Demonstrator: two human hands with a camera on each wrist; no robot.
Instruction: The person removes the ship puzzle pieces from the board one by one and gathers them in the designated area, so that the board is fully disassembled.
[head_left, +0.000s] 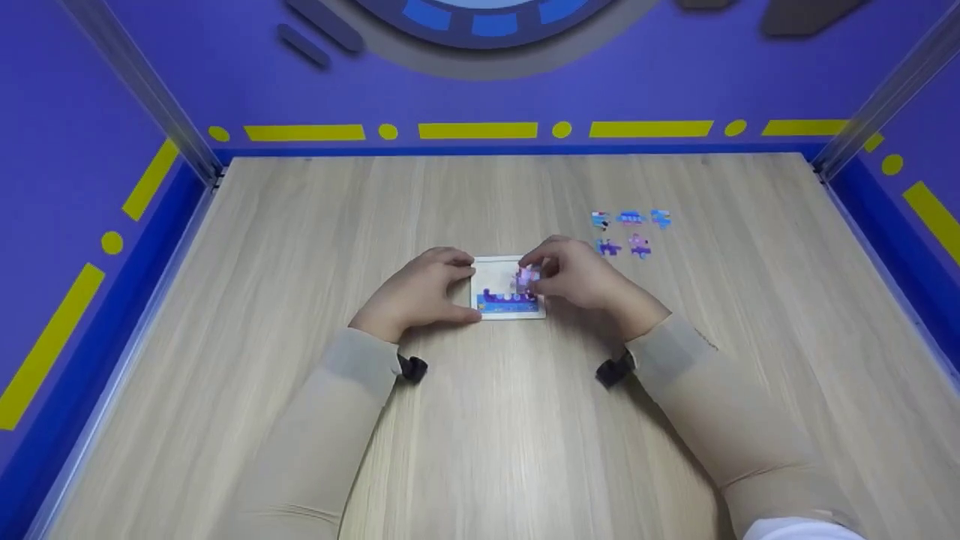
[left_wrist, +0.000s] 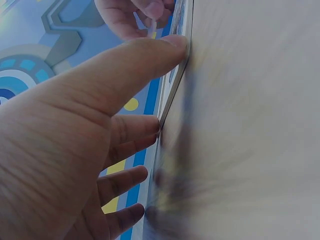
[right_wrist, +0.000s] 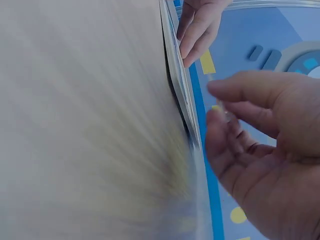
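A small white puzzle tray [head_left: 511, 316] lies on the table with a row of joined blue and purple pieces [head_left: 508, 303] along its near side. My left hand [head_left: 424, 292] is at the tray's left side, thumb on the near corner and fingertips by the far corner; in the left wrist view the fingers are fairly straight. Over the tray's right part, my right hand [head_left: 581, 277] pinches a pink and purple puzzle piece [head_left: 524, 279] between thumb and fingers. From the right wrist, that piece [right_wrist: 225, 114] appears as a thin edge, raised off the tray.
Several loose puzzle pieces [head_left: 631, 217] lie in two rows on the wooden table [head_left: 480, 450], beyond and to the right of the tray. Blue-purple panels [head_left: 480, 97] with yellow marks wall in the back and sides.
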